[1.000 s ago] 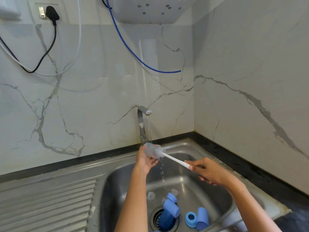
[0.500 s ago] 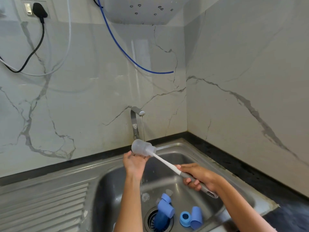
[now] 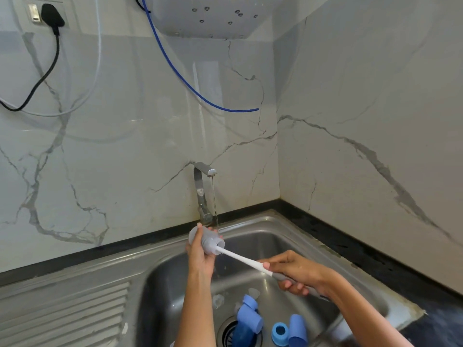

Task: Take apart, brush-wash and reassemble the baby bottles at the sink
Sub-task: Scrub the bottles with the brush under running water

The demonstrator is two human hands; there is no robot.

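My left hand (image 3: 200,256) grips a clear baby bottle (image 3: 206,240), held on its side just under the tap's thin stream. My right hand (image 3: 295,272) holds the white-and-grey bottle brush (image 3: 240,259) by its handle; the brush head is inside the bottle's mouth. Down in the sink basin (image 3: 288,236) lie several blue bottle parts: a cap (image 3: 250,315) over the drain, a ring (image 3: 280,333) and another cap (image 3: 297,330). Clear teats (image 3: 218,300) lie on the basin floor beside them.
The steel tap (image 3: 201,191) rises from the back rim with water running. A ribbed drainboard (image 3: 65,314) lies to the left. Marble walls close in behind and to the right; a dark counter edge (image 3: 350,249) runs along the right. A blue hose (image 3: 190,83) hangs above.
The bottle has swung back under the stream after being drawn left of it. My right hand slid further down the brush handle and pushes the brush into the bottle.
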